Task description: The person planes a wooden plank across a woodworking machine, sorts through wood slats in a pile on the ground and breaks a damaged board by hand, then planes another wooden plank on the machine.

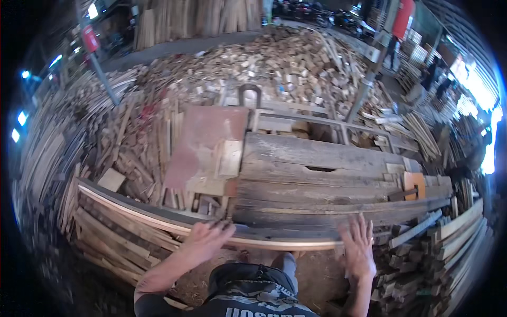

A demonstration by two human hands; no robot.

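Observation:
A long, narrow wooden strip (285, 244) with a pale edge runs along the near side of the workbench (322, 195), which is made of worn dark planks. My left hand (207, 242) is closed over the strip near its middle, fingers curled across the top. At the strip's right end my right hand (359, 244) is open, its fingers stretched out and slightly blurred; whether it touches the wood I cannot tell. Left of the planks lies a reddish-brown panel (208, 142), with a pale wood block (229, 158) on its right edge.
An orange piece with a dark handle (414, 186) sits at the bench's right end. Behind the bench rises a large heap of wood offcuts (280, 63). Stacked lumber (417, 264) crowds the right, and more boards (47, 153) stand at left. Posts (364, 87) flank the heap.

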